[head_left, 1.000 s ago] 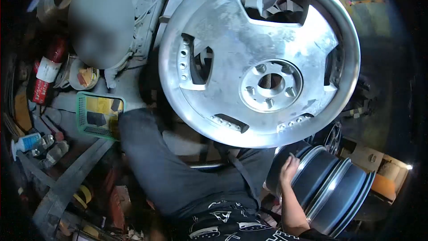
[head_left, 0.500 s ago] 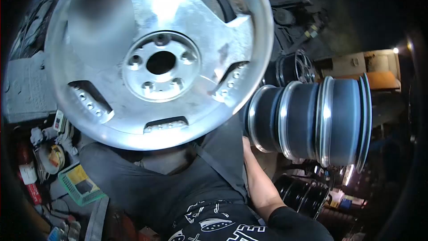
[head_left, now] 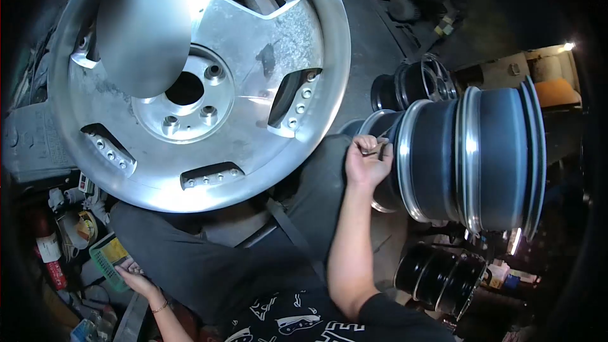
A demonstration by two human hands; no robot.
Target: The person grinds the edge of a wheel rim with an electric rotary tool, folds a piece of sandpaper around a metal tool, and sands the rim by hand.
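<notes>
Right grip (head_left: pixel 366 164): clamped on slim piece (head_left: pixel 378 146), near stacked rims (head_left: pixel 437 158); could scrape if swung wide. Left grip (head_left: pixel 132 273): at basket (head_left: pixel 104 270), cannot tell closure.

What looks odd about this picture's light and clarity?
Head view: glare whitens the alloy wheel near its top and streaks the stacked rims; head view: a smooth grey oval hides the wheel's upper left; head view: corners go black, likely from a wide-angle lens.
</notes>
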